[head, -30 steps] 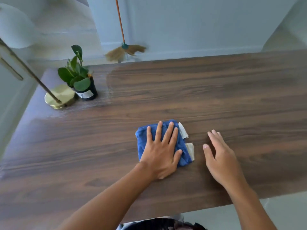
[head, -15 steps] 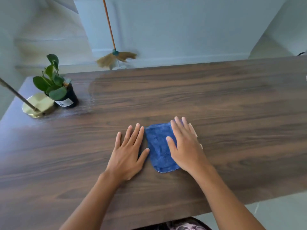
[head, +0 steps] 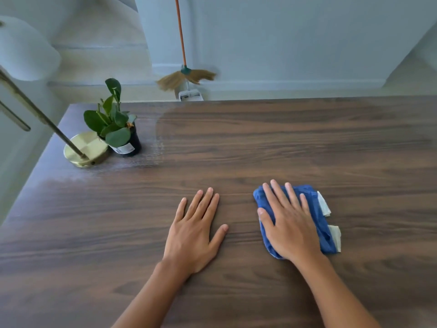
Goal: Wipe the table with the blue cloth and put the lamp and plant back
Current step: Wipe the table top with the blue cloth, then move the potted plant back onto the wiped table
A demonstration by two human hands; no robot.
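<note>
Two bare hands, one blue cloth [head: 319,223], one lamp [head: 85,149] and one potted plant [head: 113,124] share a dark wood-grain worktop [head: 283,143]. The cloth, folded into a thick pad with two white tags poking out along its right edge, lies at the lower right of the frame under the right hand [head: 289,223], whose fingers [head: 276,197] are spread flat and press down on the fabric rather than clench it. The left hand [head: 194,235] rests palm down on the bare wood at lower centre, fingers loosely splayed and holding nothing, apart from the cloth. Both forearms reach in from the bottom edge. At the upper left, the lamp's round brass base touches or nearly touches the plant's dark pot with its white label; its thin stem slants up toward a pale shade at the frame's left edge. A pale, hazy patch dulls the wood around them. Beyond the worktop, one broom [head: 186,74] with an orange handle leans against the wall.
</note>
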